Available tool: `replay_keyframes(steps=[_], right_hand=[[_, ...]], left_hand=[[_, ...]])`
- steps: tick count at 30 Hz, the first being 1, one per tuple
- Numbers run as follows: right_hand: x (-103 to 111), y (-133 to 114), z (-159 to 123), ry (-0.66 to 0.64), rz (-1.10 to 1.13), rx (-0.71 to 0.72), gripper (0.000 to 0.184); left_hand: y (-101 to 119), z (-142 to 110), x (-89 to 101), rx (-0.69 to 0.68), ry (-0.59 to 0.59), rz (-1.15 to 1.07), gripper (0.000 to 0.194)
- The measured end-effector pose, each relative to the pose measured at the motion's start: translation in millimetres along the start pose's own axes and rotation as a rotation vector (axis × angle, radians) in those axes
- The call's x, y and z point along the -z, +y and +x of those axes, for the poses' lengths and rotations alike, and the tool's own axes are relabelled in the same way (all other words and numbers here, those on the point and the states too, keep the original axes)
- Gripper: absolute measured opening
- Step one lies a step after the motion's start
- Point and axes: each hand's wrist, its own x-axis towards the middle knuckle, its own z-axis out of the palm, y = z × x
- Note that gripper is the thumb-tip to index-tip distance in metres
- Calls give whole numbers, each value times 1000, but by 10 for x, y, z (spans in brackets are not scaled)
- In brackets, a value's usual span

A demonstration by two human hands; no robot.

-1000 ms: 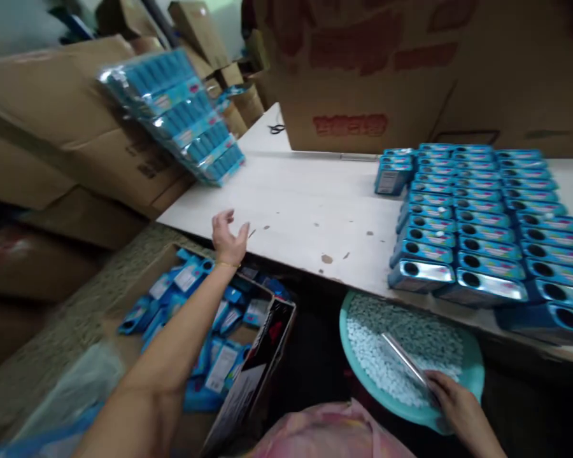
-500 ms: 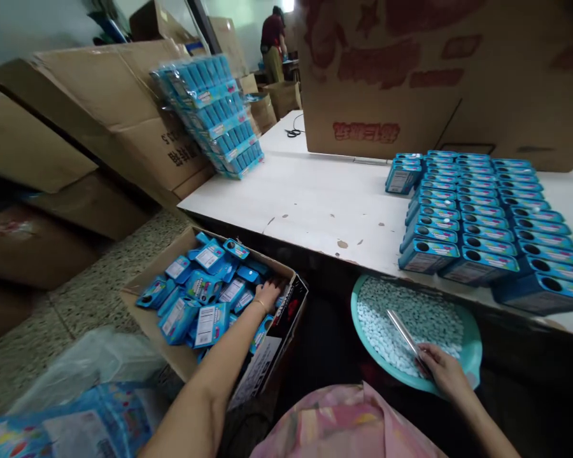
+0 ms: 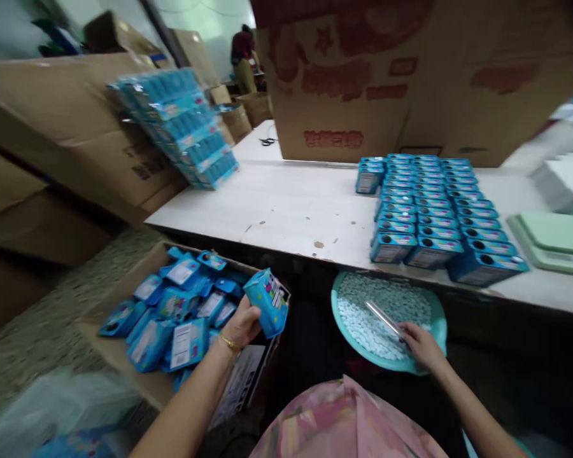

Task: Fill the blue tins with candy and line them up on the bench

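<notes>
My left hand (image 3: 242, 324) is closed around a small blue tin (image 3: 267, 301), held just above the right end of an open cardboard box (image 3: 117, 353) full of the same blue tins. My right hand (image 3: 423, 346) grips a shiny metal scoop (image 3: 383, 319) that lies in a teal basin (image 3: 438, 318) of small pale tablets under the table edge. On the white table (image 3: 291, 210) stand several rows of blue tins (image 3: 430, 213) with round holes on top.
A leaning stack of wrapped blue packs (image 3: 179, 127) rests against brown cartons (image 3: 67, 133) at the left. A large printed carton (image 3: 363, 83) stands behind the tins. Green trays (image 3: 549, 238) lie at the right. A person (image 3: 242, 57) stands far back.
My left hand dropped from the table edge into the box, took hold of one blue tin and lifted it out. My right hand stayed on the scoop in the basin.
</notes>
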Motion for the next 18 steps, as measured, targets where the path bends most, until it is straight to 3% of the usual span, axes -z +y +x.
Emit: replay_keyframes(steps=[3, 5, 8, 10, 12, 18], right_hand=[[232, -111, -56, 36, -303, 12, 29], [415, -150, -101, 63, -485, -30, 32], [626, -178, -140, 92, -699, -67, 32], [642, -194, -102, 90, -748, -104, 31], [520, -219, 7, 68, -687, -156, 30], [-198, -304, 503, 45, -469, -224, 34]], left_hand=[[-249, 10, -431, 226, -224, -293, 93], [-432, 76, -665, 354, -292, -444, 92], [-659, 250, -912, 496, -251, -520, 72], [-761, 380, -996, 541, -186, -452, 53], [-824, 486, -1026, 523, -129, -366, 44], [-906, 559, -987, 432, -41, -224, 44]])
